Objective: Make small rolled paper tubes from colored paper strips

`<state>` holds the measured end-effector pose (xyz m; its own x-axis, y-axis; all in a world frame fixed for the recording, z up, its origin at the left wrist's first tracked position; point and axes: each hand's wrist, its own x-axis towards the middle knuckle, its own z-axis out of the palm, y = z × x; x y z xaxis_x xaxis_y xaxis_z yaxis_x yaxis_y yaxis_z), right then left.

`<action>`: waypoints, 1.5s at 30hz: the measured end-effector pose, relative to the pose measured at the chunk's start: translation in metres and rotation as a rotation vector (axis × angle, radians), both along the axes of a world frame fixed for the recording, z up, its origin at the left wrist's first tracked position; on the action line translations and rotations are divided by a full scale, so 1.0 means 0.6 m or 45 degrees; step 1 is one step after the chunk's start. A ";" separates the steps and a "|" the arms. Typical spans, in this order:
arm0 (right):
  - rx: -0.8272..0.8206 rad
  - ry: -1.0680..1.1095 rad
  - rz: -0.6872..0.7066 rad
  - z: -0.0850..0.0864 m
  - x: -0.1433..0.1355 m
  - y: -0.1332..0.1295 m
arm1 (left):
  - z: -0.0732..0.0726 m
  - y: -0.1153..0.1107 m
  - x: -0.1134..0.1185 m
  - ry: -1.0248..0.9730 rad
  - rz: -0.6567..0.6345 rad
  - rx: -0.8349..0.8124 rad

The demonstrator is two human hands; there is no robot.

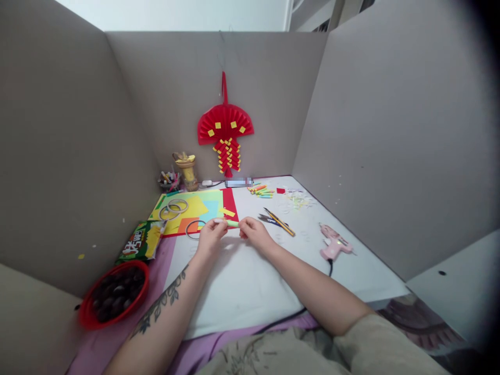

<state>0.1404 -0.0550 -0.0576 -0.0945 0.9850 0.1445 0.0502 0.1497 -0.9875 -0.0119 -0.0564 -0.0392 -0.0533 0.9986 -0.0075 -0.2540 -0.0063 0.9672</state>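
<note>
A small light green paper roll [233, 223] is held level between my two hands above the white tabletop. My left hand [213, 233] pinches its left end, with fingers closed. The right end is gripped by the closed fingertips of my right hand [251, 230]. Just beyond the roll lies a yellow paper strip [227, 212]. Scissors [269, 219] and a yellow pencil-like tool [282, 224] rest on the table to the right of my right hand. A tape ring [187, 232] sits left of my left hand, on coloured paper sheets [199, 204].
A pink glue gun [335, 244] with a black cord lies at right. Rolled paper pieces [262, 191] and paper scraps [299, 200] are at the back. A red bowl [146, 289] and green packet [144, 241] stand left. A red fan decoration [225, 122] hangs on the back panel.
</note>
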 end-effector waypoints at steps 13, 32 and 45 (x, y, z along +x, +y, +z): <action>0.211 -0.580 0.291 0.018 0.028 0.006 | -0.005 -0.012 -0.019 0.289 -0.823 -0.241; 0.880 -0.610 0.042 -0.005 0.007 -0.019 | 0.004 -0.007 -0.009 -0.298 -0.428 -0.294; 0.130 -0.106 0.101 0.008 0.023 0.007 | -0.005 -0.025 0.005 0.339 -0.692 -0.084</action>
<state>0.1544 -0.0505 -0.0527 -0.1873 0.9546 0.2316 0.1154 0.2555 -0.9599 -0.0088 -0.0716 -0.0424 0.4552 0.8813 -0.1268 0.0465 0.1187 0.9918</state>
